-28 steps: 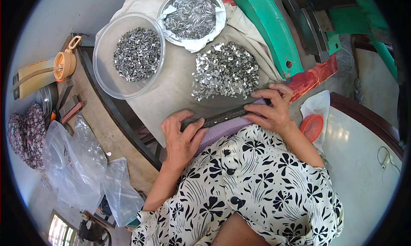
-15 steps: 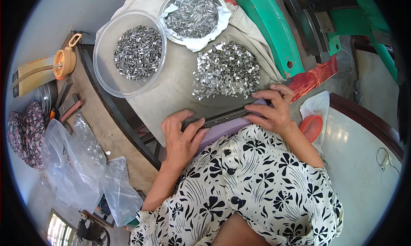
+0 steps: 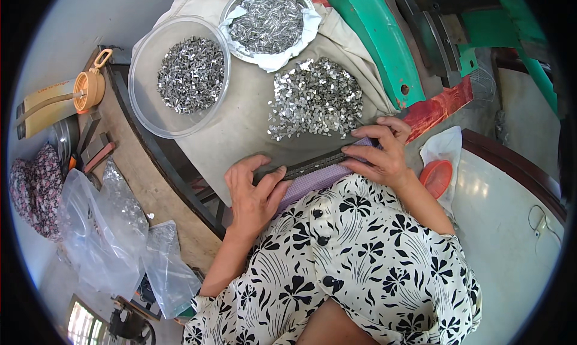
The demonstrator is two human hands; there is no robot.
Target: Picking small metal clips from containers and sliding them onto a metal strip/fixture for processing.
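A long dark bar point(image 3: 315, 164) with a grooved or toothed upper face lies across the near edge of the cloth-covered surface. My left hand point(image 3: 252, 192) grips its left end between thumb and fingers. At the other end my right hand point(image 3: 384, 156) is closed on it, thumb below and fingers above. Purple checked fabric point(image 3: 309, 181) lies along the bar's near side. Just beyond the bar spreads a loose heap of small shiny metal pieces point(image 3: 315, 99), touched by neither hand.
A clear plastic tub point(image 3: 137, 99) of small metal parts stands far left. Beside it, a cloth-lined bowl point(image 3: 311, 27) contains slim metal pieces. Green machinery point(image 3: 375, 39) borders the right. Plastic bags point(image 3: 99, 240) lie left; a red plastic dish point(image 3: 437, 178) sits beyond my right forearm.
The whole view has shifted very slightly to the left. Both hands keep the same grip on the dark bar.
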